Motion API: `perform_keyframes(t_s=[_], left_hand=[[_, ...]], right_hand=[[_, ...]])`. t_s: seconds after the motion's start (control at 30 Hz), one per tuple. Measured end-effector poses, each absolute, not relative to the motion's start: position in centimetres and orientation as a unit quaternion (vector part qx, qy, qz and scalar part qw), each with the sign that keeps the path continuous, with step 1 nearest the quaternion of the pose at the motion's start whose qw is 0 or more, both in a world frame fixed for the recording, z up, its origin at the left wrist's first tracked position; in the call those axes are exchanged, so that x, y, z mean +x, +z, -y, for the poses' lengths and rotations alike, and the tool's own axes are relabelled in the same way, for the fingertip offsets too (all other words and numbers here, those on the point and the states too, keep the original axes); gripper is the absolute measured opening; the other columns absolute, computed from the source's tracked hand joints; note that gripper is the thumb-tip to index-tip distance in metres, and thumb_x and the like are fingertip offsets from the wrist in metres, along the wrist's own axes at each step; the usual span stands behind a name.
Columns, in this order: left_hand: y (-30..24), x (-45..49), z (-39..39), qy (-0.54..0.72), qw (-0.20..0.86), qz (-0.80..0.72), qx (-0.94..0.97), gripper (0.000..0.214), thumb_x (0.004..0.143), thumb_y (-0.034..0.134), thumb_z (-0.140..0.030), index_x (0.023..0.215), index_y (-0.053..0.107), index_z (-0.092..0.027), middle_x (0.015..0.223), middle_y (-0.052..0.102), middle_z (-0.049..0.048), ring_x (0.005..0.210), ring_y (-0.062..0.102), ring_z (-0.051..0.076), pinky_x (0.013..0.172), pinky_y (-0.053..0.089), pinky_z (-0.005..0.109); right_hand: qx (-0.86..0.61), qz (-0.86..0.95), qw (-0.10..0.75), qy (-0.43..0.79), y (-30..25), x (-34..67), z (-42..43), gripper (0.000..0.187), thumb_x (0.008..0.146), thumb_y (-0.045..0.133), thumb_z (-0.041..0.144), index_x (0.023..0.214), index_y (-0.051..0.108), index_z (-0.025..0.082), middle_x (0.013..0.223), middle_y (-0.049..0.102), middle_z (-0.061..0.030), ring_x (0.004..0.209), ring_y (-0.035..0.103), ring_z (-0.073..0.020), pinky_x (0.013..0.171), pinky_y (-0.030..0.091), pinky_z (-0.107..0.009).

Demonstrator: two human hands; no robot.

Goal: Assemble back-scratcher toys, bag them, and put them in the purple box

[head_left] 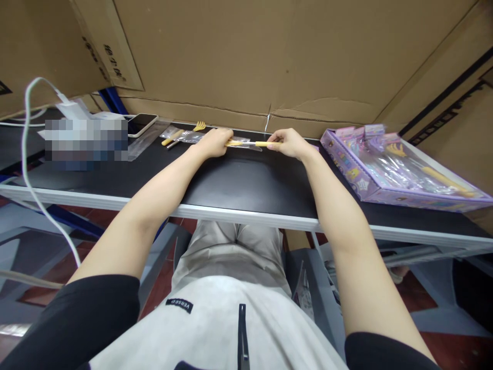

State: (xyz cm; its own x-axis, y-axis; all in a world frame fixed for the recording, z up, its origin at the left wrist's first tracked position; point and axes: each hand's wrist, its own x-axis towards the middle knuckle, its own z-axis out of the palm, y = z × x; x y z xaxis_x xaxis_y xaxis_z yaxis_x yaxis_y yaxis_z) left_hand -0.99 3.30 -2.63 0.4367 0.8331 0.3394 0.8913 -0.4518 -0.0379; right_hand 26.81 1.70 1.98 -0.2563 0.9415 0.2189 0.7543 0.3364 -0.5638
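Note:
A back scratcher (266, 144) with a yellow handle and a thin metal rod lies level between my hands, above the black tabletop. My right hand (288, 143) pinches the yellow handle at its right end. My left hand (214, 142) is closed around the other end, together with a clear plastic sleeve (243, 140). Its fingers hide part of both, and I cannot tell how far the rod is inside the sleeve. Left of that hand lie another yellow handle (172, 137), more clear plastic and a yellow claw head (199, 126).
On the right stands a purple display box (356, 177) with several wrapped back scratchers. A phone (142, 125), a blurred-out item (85, 141) and a white cable (26, 139) are on the left. Cardboard (231, 56) walls the table's back; a metal edge (246, 215) runs along its front.

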Motion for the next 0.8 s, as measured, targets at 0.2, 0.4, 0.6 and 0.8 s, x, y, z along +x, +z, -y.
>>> perform_keyframes(t_s=[0.2, 0.4, 0.6, 0.8], left_hand=[[-2.5, 0.1, -2.7, -0.132, 0.117, 0.495, -0.851, 0.037, 0.087, 0.052, -0.008, 0.116, 0.073, -0.012, 0.112, 0.076, 0.0206, 0.112, 0.071, 0.037, 0.095, 0.053, 0.045], [-2.5, 0.5, -2.6, -0.146, 0.111, 0.48, -0.858, 0.034, 0.088, 0.05, -0.01, 0.113, 0.073, -0.015, 0.11, 0.076, 0.0177, 0.11, 0.071, 0.034, 0.094, 0.052, 0.042], [-2.6, -0.4, -3.3, -0.14, 0.114, 0.503, -0.845, 0.036, 0.087, 0.052, -0.009, 0.115, 0.074, -0.015, 0.11, 0.076, 0.0174, 0.11, 0.071, 0.034, 0.095, 0.052, 0.043], [-2.4, -0.7, -3.2, -0.137, 0.106, 0.516, -0.839, 0.035, 0.088, 0.051, -0.008, 0.115, 0.073, -0.015, 0.114, 0.076, 0.0176, 0.112, 0.071, 0.034, 0.097, 0.052, 0.042]], right_hand=[[-0.517, 0.755, 0.316, 0.25, 1.3, 25.1, -0.9, 0.016, 0.077, 0.088, 0.016, 0.085, 0.074, 0.018, 0.088, 0.073, -0.0045, 0.089, 0.068, -0.0197, 0.094, 0.059, -0.037], [-0.478, 0.741, 0.362, 0.303, 0.4, 22.7, -0.2, 0.028, 0.075, 0.087, 0.01, 0.098, 0.072, 0.017, 0.099, 0.073, -0.0055, 0.093, 0.069, -0.0176, 0.097, 0.059, -0.035], [-0.485, 0.732, 0.346, 0.329, 1.2, 24.2, -0.6, 0.026, 0.074, 0.089, 0.008, 0.089, 0.071, 0.017, 0.085, 0.072, -0.0045, 0.086, 0.071, -0.0181, 0.092, 0.064, -0.037], [-0.504, 0.711, 0.328, 0.365, 1.8, 24.9, -0.1, 0.026, 0.077, 0.091, 0.008, 0.076, 0.067, 0.018, 0.063, 0.065, -0.0006, 0.062, 0.065, -0.0141, 0.072, 0.063, -0.032]])
